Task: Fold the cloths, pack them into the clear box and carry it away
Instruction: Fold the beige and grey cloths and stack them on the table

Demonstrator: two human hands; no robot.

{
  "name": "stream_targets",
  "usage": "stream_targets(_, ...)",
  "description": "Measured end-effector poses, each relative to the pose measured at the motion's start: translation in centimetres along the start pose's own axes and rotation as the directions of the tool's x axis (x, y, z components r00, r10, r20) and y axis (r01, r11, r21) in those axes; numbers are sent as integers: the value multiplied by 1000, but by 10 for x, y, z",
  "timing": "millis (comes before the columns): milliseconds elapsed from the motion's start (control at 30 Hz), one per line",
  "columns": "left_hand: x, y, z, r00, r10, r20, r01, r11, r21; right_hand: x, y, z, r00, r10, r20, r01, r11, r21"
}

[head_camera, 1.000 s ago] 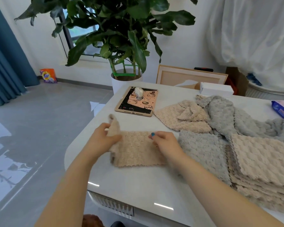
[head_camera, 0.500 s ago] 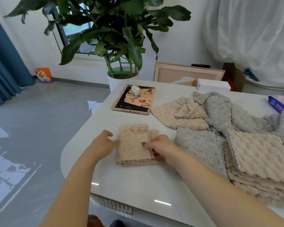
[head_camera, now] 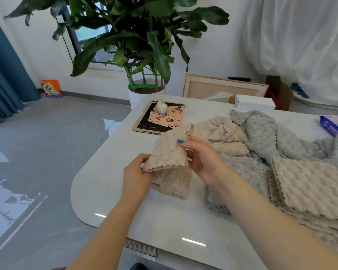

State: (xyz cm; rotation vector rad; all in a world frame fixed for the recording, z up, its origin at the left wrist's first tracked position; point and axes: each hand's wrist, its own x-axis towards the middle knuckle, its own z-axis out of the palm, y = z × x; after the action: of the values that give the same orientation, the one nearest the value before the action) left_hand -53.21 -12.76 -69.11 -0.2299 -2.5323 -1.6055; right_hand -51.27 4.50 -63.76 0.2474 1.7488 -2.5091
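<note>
Head: fingers (head_camera: 185, 142) around beige cloth (head_camera: 167, 151)

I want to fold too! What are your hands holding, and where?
Both hold the folded beige cloth: the left hand pinches its lower left corner, the right hand grips its right edge, thumb on top.

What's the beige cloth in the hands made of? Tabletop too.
The beige cloth, held by the left hand and right hand: looks like plush microfibre or fleece, matte; bumpy pile, wavy edges, and it droops limply. Exact fibre cannot be told. The table: hard, glossy, off-white, maybe stone or lacquered board; light streaks reflect sharply on it.
</note>
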Motion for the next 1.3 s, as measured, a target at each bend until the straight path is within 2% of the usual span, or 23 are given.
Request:
stream_targets(67, 5, 4, 2, 996, -55, 68, 59, 997, -57, -3, -5, 2, 997, -60, 54, 59, 998, 8)
stream_targets(100, 4, 8, 2, 986, -105, 127, 124, 981, -151, -3, -7, 2, 995, -74, 61, 74, 997, -1)
stream_targets(200, 1, 27, -9, 882, -194, 430, 395, 802, -448, 3, -5, -2, 996, -78, -37, 67, 970, -232)
stream_targets(267, -1, 36, -18, 819, -183, 544, 506, 680, -531, 7, 0, -9, 987, 11, -163, -71, 929, -363)
stream_targets(333, 1, 39, -25, 800, -223, 557, 554, 630, -544, 6, 7, -12, 957, 232, -174, -278, 901, -333)
stream_targets(400, 6, 37, -30, 791, -314, 524, 590, 618, -520, 3, 15, -12, 917, 390, -81, -398, 891, -218)
stream_targets(433, 9, 35, -31, 782, -362, 507, 610, 614, -501, 2, 18, -12, 917, 396, -50, -398, 900, -177)
stream_targets(533, 15, 30, -37, 743, -500, 446, 667, 606, -433, 4, 21, -12, 964, 262, -46, -265, 961, -79)
stream_targets(633, 18, 26, -43, 784, -478, 396, 616, 682, -395, 5, 11, -9, 984, 149, -94, -143, 987, 69)
stream_targets(767, 17, 32, -47, 931, -333, 147, 364, 864, -347, 5, 4, -6, 982, -28, -188, 19, 999, -49)
stream_targets(867, 17, 38, -45, 991, -55, 124, 76, 982, -170, 6, 2, -4, 958, -135, -254, 112, 988, -104)
stream_targets(933, 17, 36, -40, 992, 97, 76, -99, 995, 18, 6, 1, -5, 948, -211, -236, 171, 969, -180)
stream_targets(1000, 21, 32, -38, 981, 193, -29, -184, 963, 198, 3, -2, -8, 961, -248, -123, 223, 957, -186)
stream_targets(1067, 24, 31, -39, 966, 251, -61, -221, 926, 306, -3, -7, -9, 974, -228, 10, 219, 920, -326)
stream_targets(1100, 25, 31, -40, 962, 270, -48, -238, 910, 341, -5, -9, -8, 975, -217, 57, 216, 839, -500)
stream_targets(1167, 26, 33, -44, 969, 246, -20, -225, 913, 342, -6, -10, -7, 960, -264, 96, 227, 529, -818)
stream_targets(1200, 26, 34, -46, 982, 190, 5, -184, 941, 283, -5, -10, -8, 954, -287, 90, 218, 452, -865)
stream_targets(1233, 26, 35, -50, 993, 103, 58, -112, 979, 172, -4, -10, -8, 956, -286, 62, 202, 490, -848)
stream_targets(1267, 25, 38, -53, 989, 13, 146, -15, 1000, 13, -6, -13, -7, 965, -259, 29, 192, 627, -755)
stream_targets(1300, 24, 40, -55, 969, -53, 243, 93, 983, -156, -9, -18, -4, 978, -209, 7, 173, 793, -584)
